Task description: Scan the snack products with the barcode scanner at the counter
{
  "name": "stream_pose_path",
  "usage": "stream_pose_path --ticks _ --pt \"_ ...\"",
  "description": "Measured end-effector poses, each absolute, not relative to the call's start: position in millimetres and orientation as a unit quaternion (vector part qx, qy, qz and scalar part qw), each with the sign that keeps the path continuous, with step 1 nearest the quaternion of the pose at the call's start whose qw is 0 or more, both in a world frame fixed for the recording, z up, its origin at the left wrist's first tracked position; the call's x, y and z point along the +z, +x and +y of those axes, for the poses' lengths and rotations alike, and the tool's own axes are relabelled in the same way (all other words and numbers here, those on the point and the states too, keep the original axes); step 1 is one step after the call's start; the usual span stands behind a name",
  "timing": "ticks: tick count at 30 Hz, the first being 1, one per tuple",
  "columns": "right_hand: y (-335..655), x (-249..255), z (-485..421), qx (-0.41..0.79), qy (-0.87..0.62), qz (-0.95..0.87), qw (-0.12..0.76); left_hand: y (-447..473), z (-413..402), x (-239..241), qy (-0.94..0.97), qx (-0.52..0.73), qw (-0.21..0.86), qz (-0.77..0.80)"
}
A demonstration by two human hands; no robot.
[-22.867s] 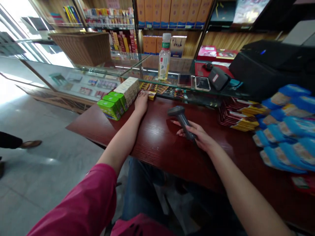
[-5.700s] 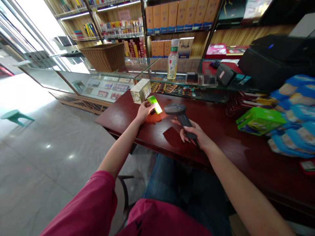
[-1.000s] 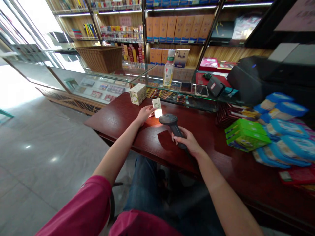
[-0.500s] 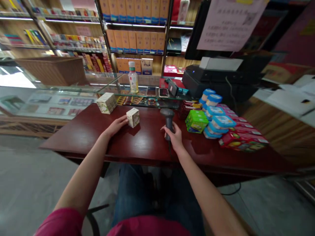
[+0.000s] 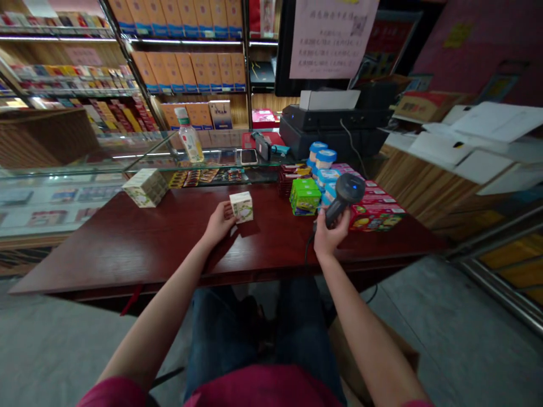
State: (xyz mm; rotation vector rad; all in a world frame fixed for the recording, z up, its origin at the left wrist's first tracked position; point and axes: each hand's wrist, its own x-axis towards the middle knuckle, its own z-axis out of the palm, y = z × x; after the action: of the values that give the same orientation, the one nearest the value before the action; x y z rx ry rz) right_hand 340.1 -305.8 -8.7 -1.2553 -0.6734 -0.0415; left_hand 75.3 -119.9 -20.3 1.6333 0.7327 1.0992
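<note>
Scanner (image 5: 344,195) is lifted off the tabletop (image 5: 127,243) in the right hand (image 5: 328,234), fingers wrapped tight round the handle, head aimed up and away toward the snack piles, so it's not reading anything. Left hand (image 5: 218,223) is closed around a small white box (image 5: 241,206) standing on the wood near the middle, probably to keep it upright and easy to turn. Green boxes (image 5: 304,196) sit just right of it, and a bigger white carton (image 5: 145,187) is well off to the left by the glass case (image 5: 63,181).
</note>
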Motion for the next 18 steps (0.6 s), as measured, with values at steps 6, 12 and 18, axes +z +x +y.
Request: stream_pose_path --ticks 6,12,18 --pt "345 -9 -313 -0.003 -0.584 -0.285 0.760 177 -152 -25 0.715 0.432 0.475 0.276" --pt "338 -16 -305 -0.073 -0.596 -0.302 0.740 221 -137 -17 0.757 0.432 0.337 0.356" --pt "327 -17 -300 -0.072 -0.581 -0.373 0.719 239 -132 -15 0.792 0.398 0.269 0.376"
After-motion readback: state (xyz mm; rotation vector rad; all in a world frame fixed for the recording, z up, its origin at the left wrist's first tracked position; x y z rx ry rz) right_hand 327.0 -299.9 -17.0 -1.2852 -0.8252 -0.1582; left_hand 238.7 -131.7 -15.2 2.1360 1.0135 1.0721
